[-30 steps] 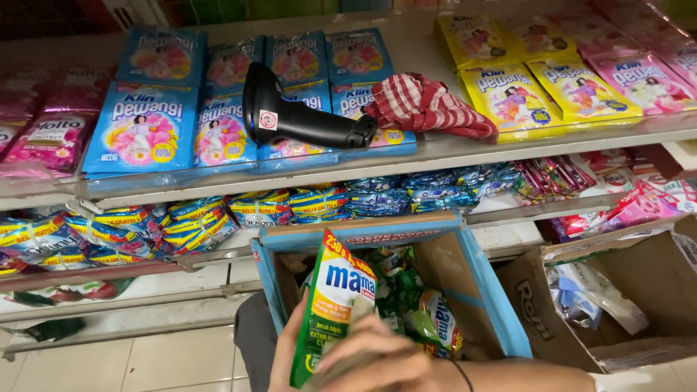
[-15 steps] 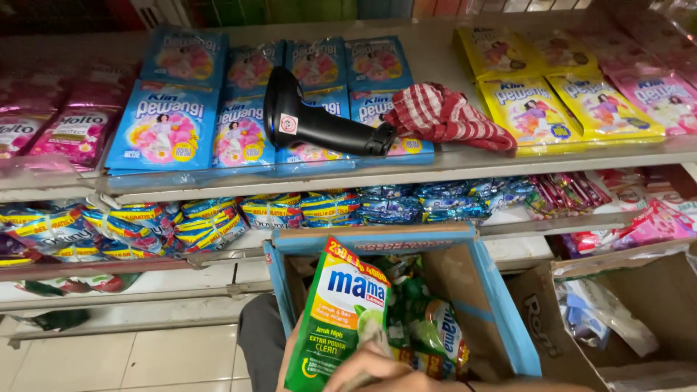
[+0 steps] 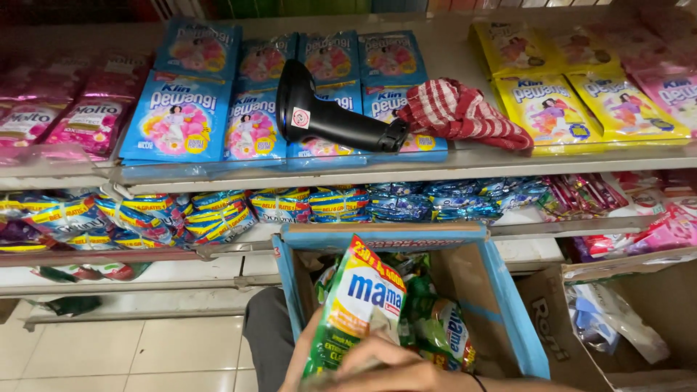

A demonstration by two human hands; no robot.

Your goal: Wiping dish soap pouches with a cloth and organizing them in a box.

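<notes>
My right hand (image 3: 406,370) comes in from the lower right with a thin dark band on its wrist. Its fingers lie across the bottom of a green and white pouch (image 3: 359,305), held tilted over an open cardboard box with blue edges (image 3: 508,305). My left hand (image 3: 299,356) shows only as an edge against the pouch's left side and seems to hold it from behind. More green pouches (image 3: 435,330) lie inside the box.
A black handheld scanner (image 3: 327,116) and a red checked cloth (image 3: 457,112) lie on the upper shelf among blue and yellow sachets. Strips of small sachets hang on the shelf below. A second cardboard box (image 3: 624,319) stands at the right. My dark trouser knee (image 3: 268,337) is left of the box.
The pouch stays over the box and has shifted slightly right. The view has drifted a little across the shelves.
</notes>
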